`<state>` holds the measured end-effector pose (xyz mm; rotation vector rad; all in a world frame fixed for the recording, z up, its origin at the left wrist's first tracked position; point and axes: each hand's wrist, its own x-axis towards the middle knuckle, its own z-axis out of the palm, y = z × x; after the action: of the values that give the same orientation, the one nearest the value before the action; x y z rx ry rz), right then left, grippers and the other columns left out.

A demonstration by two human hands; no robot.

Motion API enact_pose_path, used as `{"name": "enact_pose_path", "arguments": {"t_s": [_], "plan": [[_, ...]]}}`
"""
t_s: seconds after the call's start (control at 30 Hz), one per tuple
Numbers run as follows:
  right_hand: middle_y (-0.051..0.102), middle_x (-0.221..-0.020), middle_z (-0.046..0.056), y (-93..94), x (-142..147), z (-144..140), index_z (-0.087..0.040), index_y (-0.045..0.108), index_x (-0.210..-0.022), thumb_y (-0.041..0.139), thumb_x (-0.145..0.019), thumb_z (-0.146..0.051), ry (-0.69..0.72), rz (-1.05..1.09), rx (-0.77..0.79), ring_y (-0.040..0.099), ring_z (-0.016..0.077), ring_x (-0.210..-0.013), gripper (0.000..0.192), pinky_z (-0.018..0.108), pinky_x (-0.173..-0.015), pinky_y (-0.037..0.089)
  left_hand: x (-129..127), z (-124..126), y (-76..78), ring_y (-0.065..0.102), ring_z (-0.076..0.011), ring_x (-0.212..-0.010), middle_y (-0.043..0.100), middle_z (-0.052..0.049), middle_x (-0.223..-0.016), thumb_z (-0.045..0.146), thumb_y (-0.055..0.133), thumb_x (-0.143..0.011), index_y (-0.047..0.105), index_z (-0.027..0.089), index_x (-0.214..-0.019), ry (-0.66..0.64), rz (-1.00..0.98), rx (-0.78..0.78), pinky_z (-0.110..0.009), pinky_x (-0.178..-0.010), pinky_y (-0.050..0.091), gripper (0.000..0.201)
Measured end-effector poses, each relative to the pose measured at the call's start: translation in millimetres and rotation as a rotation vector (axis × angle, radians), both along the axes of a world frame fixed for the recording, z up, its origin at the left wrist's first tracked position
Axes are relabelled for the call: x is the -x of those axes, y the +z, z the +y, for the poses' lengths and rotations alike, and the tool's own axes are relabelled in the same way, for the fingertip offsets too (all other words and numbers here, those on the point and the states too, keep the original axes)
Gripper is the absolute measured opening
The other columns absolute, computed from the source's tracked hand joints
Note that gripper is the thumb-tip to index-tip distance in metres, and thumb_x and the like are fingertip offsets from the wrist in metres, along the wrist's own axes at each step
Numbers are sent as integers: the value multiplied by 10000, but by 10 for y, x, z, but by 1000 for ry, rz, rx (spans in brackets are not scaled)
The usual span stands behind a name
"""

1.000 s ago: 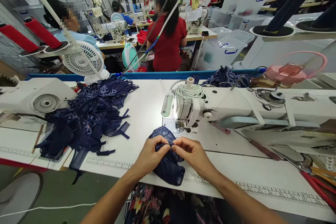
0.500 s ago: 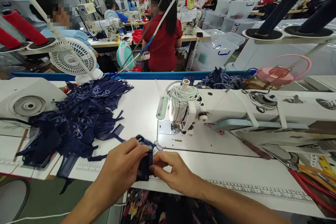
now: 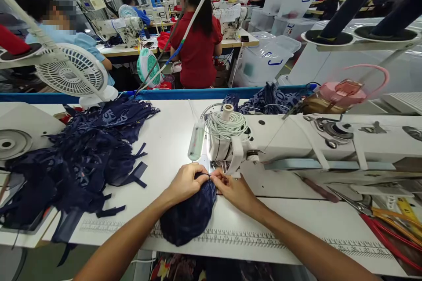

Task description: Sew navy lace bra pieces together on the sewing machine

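Observation:
A rounded piece of navy fabric (image 3: 188, 217) hangs down over the white tabletop from between my two hands. My left hand (image 3: 189, 181) pinches its upper edge just in front of the needle area. Close against it, my right hand (image 3: 232, 189) grips the same edge between thumb and fingers, beneath the head of the sewing machine (image 3: 227, 145). The fingertips of both hands nearly meet. The needle and presser foot are partly hidden behind my fingers and the machine head.
To the left lies a heap of navy fabric pieces (image 3: 95, 153). A white fan (image 3: 72, 70) stands behind it. On the right are scissors (image 3: 359, 206) and a pink-lidded bottle (image 3: 343, 92). A ruler strip (image 3: 273, 239) runs along the front edge. Co-workers sit beyond.
Both hands have moved forward and right, up to the machine's needle area. The fabric, earlier bunched near the table's front, now hangs opened out below my fingers. The view has shifted slightly.

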<state>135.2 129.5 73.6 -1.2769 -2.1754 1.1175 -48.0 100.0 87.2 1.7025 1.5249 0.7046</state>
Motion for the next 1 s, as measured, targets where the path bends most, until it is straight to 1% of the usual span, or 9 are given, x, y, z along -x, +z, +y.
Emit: {"name": "enact_pose_path", "arguments": {"t_s": [0.1,0.23,0.3,0.37,0.43,0.53,0.67,0.87,1.0], "plan": [[635,-655,-8,-25,36,45,-212,635,-790,425,-916,-352,-57,-92,-115,596,142,-591,283,253,-608,483,-37,54,-44,629,-166,-787,697,9,-821,258,568,-828,653,210,-793,100,67,-8,-252,-729,441,103],[701,-846,60,-63,-58,57,-218,680,-917,406,-939,-320,-31,-147,-218,614,179,-673,292,305,-659,458,-85,130,-139,630,-188,-811,694,-10,-838,220,571,-789,640,214,-775,147,149,-10,-269,-737,442,70],[706,-912,86,-92,-142,26,-224,688,-990,398,-965,-333,48,-203,-388,621,194,-710,310,312,-646,441,-91,151,-164,627,-195,-792,685,-13,-815,219,575,-775,641,216,-777,144,170,0,-273,-716,443,66],[703,-883,90,-130,-214,-21,-222,689,-1022,403,-986,-365,138,-248,-599,629,204,-765,321,309,-653,440,-84,162,-165,626,-196,-780,678,-15,-795,225,573,-774,647,215,-790,146,181,10,-271,-705,449,76],[696,-828,79,-166,-254,-63,-220,687,-1032,429,-991,-377,190,-257,-730,633,207,-821,305,310,-696,452,-71,172,-152,630,-198,-800,679,-18,-801,234,566,-783,660,213,-821,149,181,17,-267,-723,462,103],[696,-830,77,-202,-257,-82,-209,686,-1044,463,-987,-354,197,-262,-797,634,207,-842,272,324,-741,459,-55,201,-131,637,-206,-844,686,-21,-840,247,560,-793,675,214,-871,152,160,18,-268,-757,484,142],[699,-877,84,-227,-230,-40,-195,680,-1103,499,-978,-332,186,-287,-850,640,215,-856,259,333,-714,449,-45,260,-137,636,-212,-851,686,-14,-852,232,575,-763,681,221,-858,175,132,15,-271,-756,496,143],[703,-859,82,-241,-221,5,-179,696,-1079,536,-959,-287,172,-312,-921,641,198,-768,227,327,-636,428,-39,299,-169,623,-204,-792,674,3,-799,219,585,-744,671,214,-799,196,128,25,-262,-686,487,102],[710,-845,90,-234,-215,17,-175,698,-1090,551,-948,-267,142,-303,-940,640,205,-739,224,331,-630,445,-39,307,-174,614,-198,-745,655,14,-744,253,585,-765,657,212,-768,223,119,38,-258,-637,472,83]]}}
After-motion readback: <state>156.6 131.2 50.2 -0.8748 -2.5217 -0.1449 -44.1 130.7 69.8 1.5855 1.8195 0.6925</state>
